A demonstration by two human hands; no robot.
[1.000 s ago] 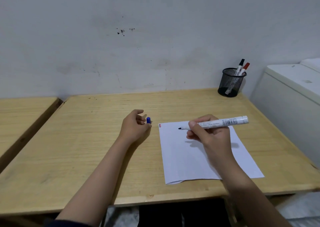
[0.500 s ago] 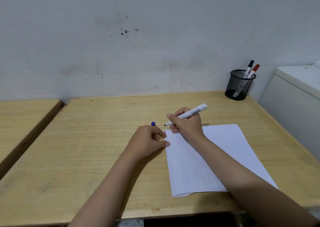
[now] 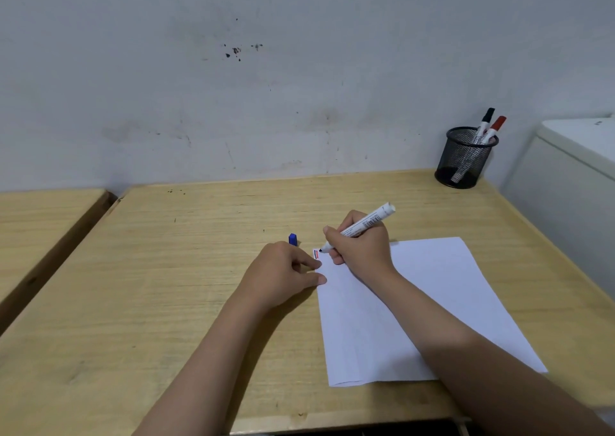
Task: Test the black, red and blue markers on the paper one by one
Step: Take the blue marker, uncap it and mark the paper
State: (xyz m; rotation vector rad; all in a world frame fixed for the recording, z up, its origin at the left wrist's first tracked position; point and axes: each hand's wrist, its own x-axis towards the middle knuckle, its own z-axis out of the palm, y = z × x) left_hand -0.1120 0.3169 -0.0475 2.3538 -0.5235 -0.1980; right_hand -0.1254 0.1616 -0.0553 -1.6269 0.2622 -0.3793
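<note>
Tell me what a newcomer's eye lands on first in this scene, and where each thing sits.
First, the right hand holding an uncapped marker with its tip at the far left corner of the white paper, where small coloured strokes already show. Just left of it, the left hand steadies the paper's edge and holds a blue cap. At the desk's far right corner, a black mesh cup holds a black-capped and a red-capped marker.

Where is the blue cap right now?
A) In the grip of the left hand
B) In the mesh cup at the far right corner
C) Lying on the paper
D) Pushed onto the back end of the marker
A: the blue cap sticks up from the left hand, which rests on the table beside the paper; the right hand holds the uncapped marker.
</note>
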